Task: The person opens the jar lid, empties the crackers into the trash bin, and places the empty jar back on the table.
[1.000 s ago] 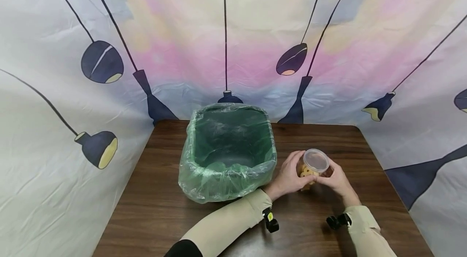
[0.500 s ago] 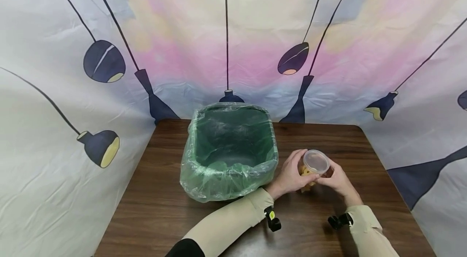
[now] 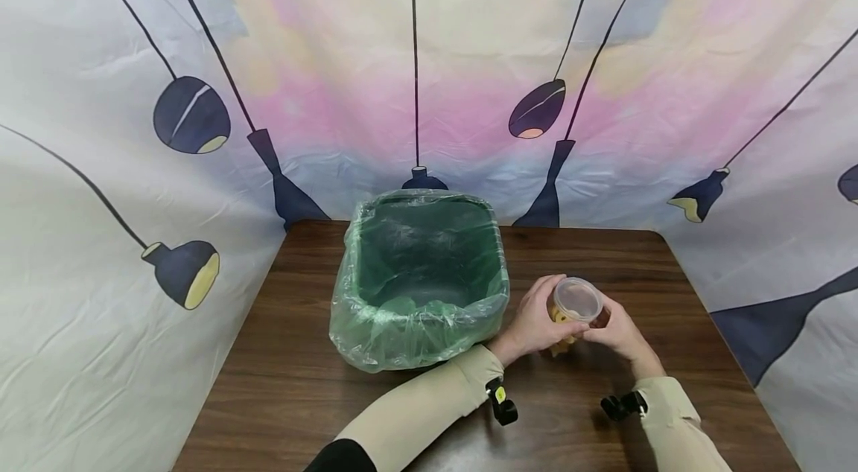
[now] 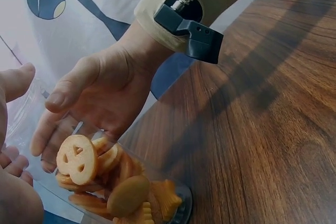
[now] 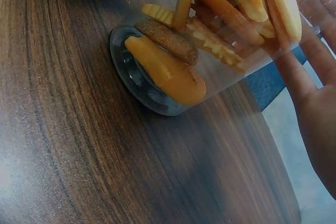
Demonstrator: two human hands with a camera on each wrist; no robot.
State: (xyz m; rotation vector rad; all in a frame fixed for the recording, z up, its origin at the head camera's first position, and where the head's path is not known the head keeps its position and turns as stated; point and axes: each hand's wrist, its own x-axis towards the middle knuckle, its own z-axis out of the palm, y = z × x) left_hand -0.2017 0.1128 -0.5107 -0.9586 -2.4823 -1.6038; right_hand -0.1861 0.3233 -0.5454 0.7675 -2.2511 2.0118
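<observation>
A clear plastic jar [image 3: 561,344] with a pale translucent lid [image 3: 579,298] stands on the table at the right, leaning slightly. Golden snack pieces fill part of it; the left wrist view shows a round one with a cut-out face [image 4: 77,159], and the right wrist view shows long ridged ones [image 5: 218,43]. My left hand [image 3: 536,323] holds the jar's left side near the top. My right hand [image 3: 622,332] holds the opposite side, its thumb meeting the left thumb in front. The far fingers of both hands are partly hidden behind the jar in the head view.
A square bin lined with a green plastic bag [image 3: 415,342] stands left of the jar, its top open. My left forearm [image 3: 429,405] passes in front of it. The brown wooden table [image 3: 281,383] ends at a printed cloth backdrop [image 3: 462,70].
The jar's top has tipped slightly toward me and to the left. Both hands keep their hold on it; the bin has not moved.
</observation>
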